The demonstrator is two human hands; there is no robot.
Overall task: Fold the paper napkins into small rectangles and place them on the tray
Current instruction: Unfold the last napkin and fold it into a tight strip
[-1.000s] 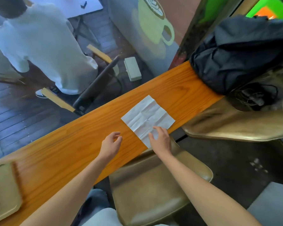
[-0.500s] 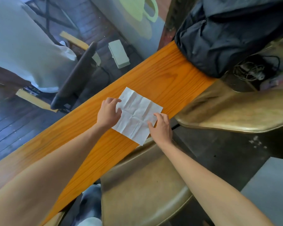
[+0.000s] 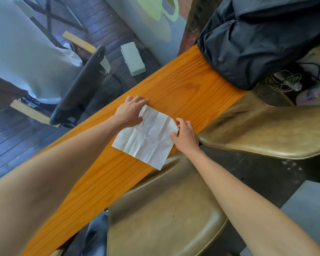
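Both hands have shifted to pinch the napkin's (image 3: 146,139) far corners, left hand (image 3: 130,112), right hand (image 3: 185,134).

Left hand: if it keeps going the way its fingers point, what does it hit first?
Bare wooden counter beyond the left hand, then probably the black bag at the far end; depth is unclear.

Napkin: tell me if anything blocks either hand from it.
Nothing does. The left hand and right hand already pinch the far corners of the napkin, which lies on the bare counter.
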